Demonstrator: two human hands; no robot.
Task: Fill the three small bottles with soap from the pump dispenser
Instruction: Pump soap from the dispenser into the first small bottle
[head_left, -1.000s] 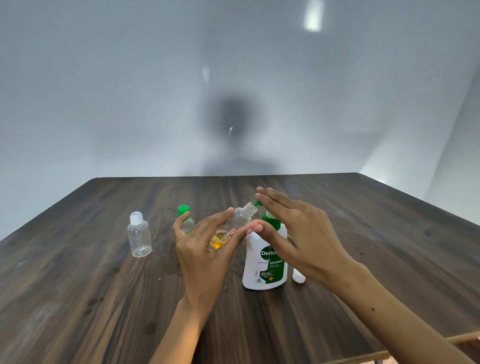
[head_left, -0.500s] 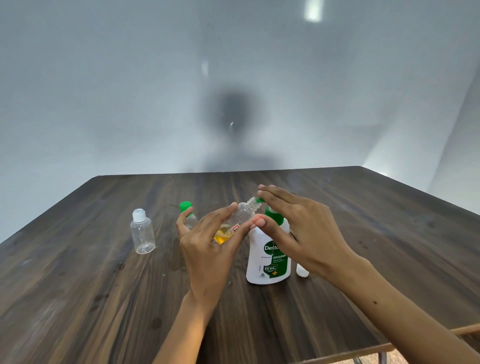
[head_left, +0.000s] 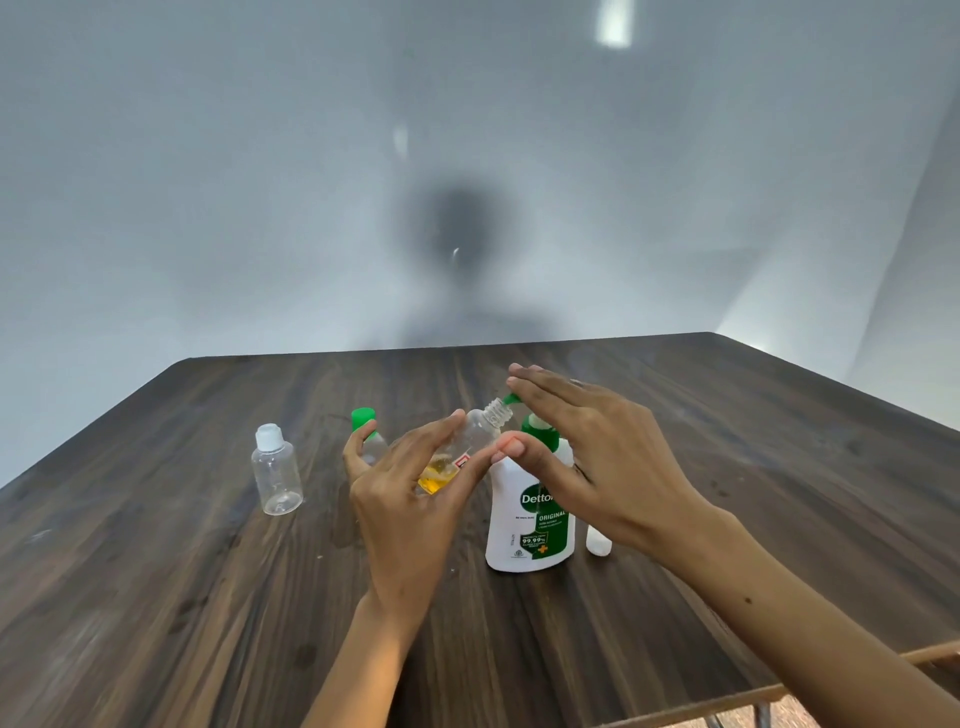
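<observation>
My left hand (head_left: 402, 499) grips a small clear bottle (head_left: 470, 441), tilted, its open threaded neck against the green spout of the pump dispenser (head_left: 535, 525). Yellow soap lies in the bottle's lower end. The dispenser is white with a green label and stands on the dark wooden table (head_left: 156, 597). My right hand (head_left: 587, 447) lies flat on the pump head with straight fingers, its thumb beside the bottle. A green-capped small bottle (head_left: 366, 434) stands behind my left hand, partly hidden. A clear white-capped bottle (head_left: 275, 470) stands further left.
A small white cap or bottle (head_left: 598, 543) sits on the table just right of the dispenser, mostly hidden by my right wrist. A pale wall rises behind the table's far edge. A wooden bar (head_left: 779, 691) shows below the table's near right edge.
The view has shifted slightly, so hands and bottles sit a little higher in frame. Both hands keep the same hold on the bottle and pump head.
</observation>
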